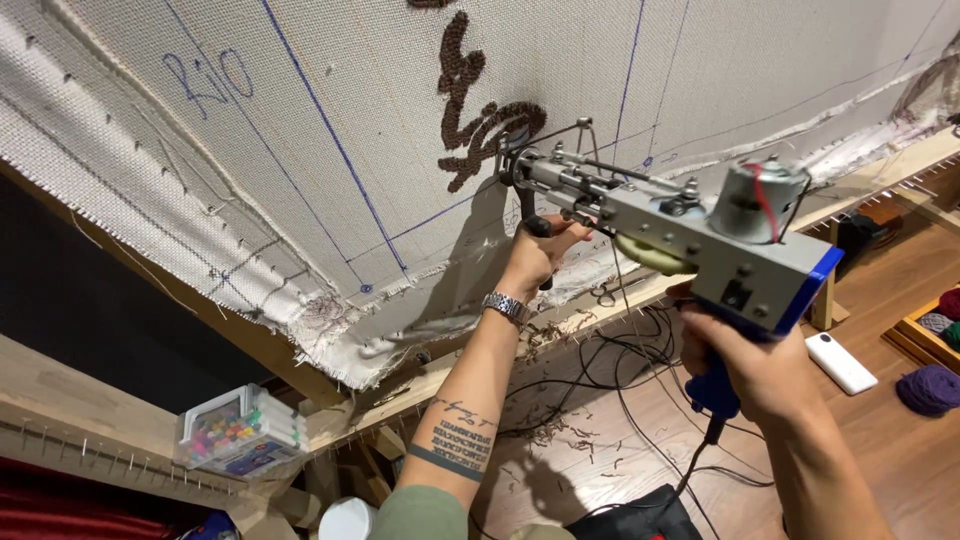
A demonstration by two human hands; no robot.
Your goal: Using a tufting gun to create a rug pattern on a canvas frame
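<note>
A: What are the hands on?

B: Both are on a tufting gun [680,225], grey metal body with a blue grip, its needle end pressed against the stretched cloth [300,120] on a wooden frame [250,340]. The right hand [745,365] is closed around the blue grip at the rear. The left hand [540,255], with a metal watch on the wrist, is wrapped around the black front handle under the barrel.

A: And where the needle meets the cloth?

B: Right at a patch of dark brown tufted yarn [470,110], a curling shape among blue drawn lines.

A: Any containers around?

B: A clear plastic box [240,432] sits on the lower frame beam at the left, full of small multicoloured pins or beads; I cannot tell which. At the far right edge a wooden tray [925,335] holds balls of yarn, and a purple yarn ball [928,388] lies on the floor just beside it.

A: Anything else down there?

B: Black cables [620,370] tangle on the wooden floor with yarn scraps, and a white flat device [840,362] lies near the right hand
</note>
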